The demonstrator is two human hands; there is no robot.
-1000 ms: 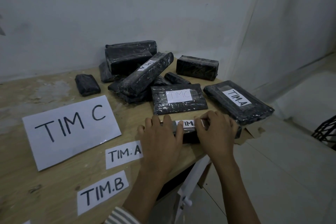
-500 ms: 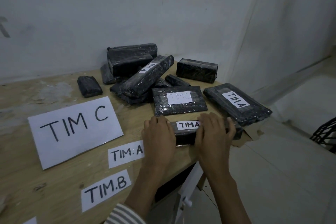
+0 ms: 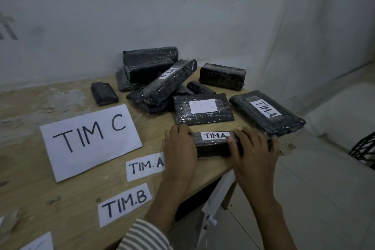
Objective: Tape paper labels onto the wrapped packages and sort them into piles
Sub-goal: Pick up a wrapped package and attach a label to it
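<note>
A small black wrapped package point(image 3: 213, 147) lies near the table's front edge with a white "TIMA" label point(image 3: 215, 135) on its top. My left hand point(image 3: 179, 146) grips its left end, fingers curled over the far side. My right hand point(image 3: 254, 148) covers its right end, thumb pressing beside the label. Behind it lie a flat package labelled "TIMC" point(image 3: 203, 108) and one labelled "TIM.A" point(image 3: 265, 111). A heap of black packages point(image 3: 160, 81) sits further back.
Loose paper signs lie on the wooden table point(image 3: 30, 199): a large "TIM C" point(image 3: 89, 138), a small "TIM.A" point(image 3: 145, 166) and "TIM.B" point(image 3: 124, 204). One small package point(image 3: 103, 93) sits apart at the left. The table edge drops off at the right, by a wall corner.
Both hands have slid apart along the package, uncovering the whole "TIMA" label. The package stays in place.
</note>
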